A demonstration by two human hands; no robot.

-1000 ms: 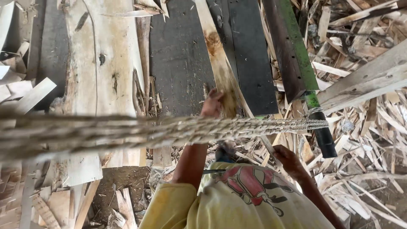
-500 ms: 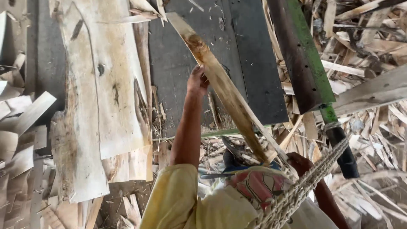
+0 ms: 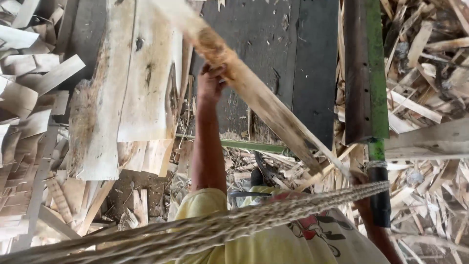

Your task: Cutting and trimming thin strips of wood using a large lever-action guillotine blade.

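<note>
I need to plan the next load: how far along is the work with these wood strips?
Done: pale cut slabs lie stacked on the dark platform. In hand: the left hand grips a long wood strip, lifted at a slant; the right hand is mostly hidden by a braided rope. Left: loose offcuts all around.

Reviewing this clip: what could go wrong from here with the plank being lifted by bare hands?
1. The left hand grips a rough, splintery plank bare; splinters or a slip seem possible.
2. The braided rope stretches across below the plank and might snag it.
3. Loose wood scraps cover the ground, so footing may be unsteady.
</note>
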